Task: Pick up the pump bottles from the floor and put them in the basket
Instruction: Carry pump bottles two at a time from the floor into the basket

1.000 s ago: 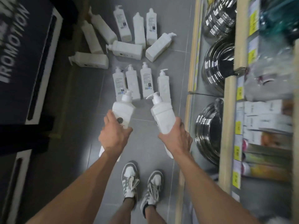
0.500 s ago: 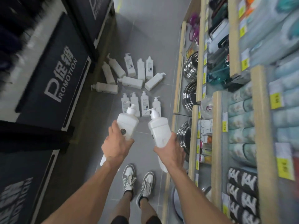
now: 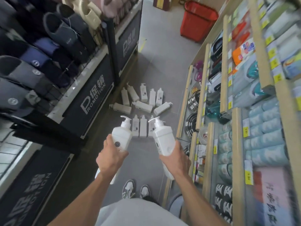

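- The left hand (image 3: 110, 158), lower centre of the frame, is clamped round a white pump bottle (image 3: 122, 136), nozzle pointing up the frame.
- The right hand (image 3: 176, 158), beside it and apart from it, grips a second pump bottle (image 3: 163, 139) the same way; the base of each bottle shows below its hand.
- The two held bottles sit side by side with a gap between them.
- More pump bottles (image 3: 143, 106) lie and stand in a loose cluster on the grey tiled floor (image 3: 156, 66) at mid-frame, just above the held pair.
- A red basket (image 3: 197, 22) stands on the floor at upper right of centre, well apart from the cluster.
- Stocked shelves (image 3: 203, 88) run down the right side.
- A slipper rack (image 3: 48, 38) and a "PROMOTION" panel (image 3: 92, 98) fill the left.
- Sneakers (image 3: 128, 188) show at bottom centre.
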Motion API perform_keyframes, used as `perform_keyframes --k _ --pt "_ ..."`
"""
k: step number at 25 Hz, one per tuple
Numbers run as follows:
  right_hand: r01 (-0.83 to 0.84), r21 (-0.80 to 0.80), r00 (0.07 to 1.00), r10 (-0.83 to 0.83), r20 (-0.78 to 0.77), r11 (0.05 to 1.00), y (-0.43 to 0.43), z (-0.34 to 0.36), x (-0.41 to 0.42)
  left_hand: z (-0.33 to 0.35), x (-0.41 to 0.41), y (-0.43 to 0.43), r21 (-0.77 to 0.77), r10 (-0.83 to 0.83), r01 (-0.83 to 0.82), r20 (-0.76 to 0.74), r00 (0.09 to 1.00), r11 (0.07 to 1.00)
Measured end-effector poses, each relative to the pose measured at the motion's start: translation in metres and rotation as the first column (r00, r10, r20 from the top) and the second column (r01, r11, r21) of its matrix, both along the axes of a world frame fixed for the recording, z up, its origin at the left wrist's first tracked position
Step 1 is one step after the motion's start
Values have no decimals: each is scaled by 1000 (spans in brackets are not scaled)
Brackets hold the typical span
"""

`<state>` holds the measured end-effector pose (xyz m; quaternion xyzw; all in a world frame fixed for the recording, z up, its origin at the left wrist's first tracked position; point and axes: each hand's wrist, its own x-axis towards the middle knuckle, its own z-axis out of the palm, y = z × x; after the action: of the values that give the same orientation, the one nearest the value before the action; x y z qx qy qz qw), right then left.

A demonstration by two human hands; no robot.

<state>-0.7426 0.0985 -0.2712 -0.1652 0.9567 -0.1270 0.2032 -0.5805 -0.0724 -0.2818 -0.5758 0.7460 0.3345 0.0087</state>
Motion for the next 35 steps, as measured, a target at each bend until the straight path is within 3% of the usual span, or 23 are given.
perform_keyframes --k 8,18,24,29,35 --pt "-195 -14 981 194 -21 981 -26 7 -22 22 30 -4 -43 201 -200 29 979 979" --pt "-505 -27 862 506 17 863 -78 2 -30 35 51 13 -57 549 -548 15 835 835" --pt "-768 -6 640 768 -3 640 -138 14 11 38 105 23 -93 732 -728 16 681 679" --pt "-928 19 370 926 -66 372 -178 30 88 46 190 55 -113 896 -890 -3 445 442" --pt "-994 19 106 989 -99 108 -192 41 227 53 303 110 -131 980 -974 -46 194 187"
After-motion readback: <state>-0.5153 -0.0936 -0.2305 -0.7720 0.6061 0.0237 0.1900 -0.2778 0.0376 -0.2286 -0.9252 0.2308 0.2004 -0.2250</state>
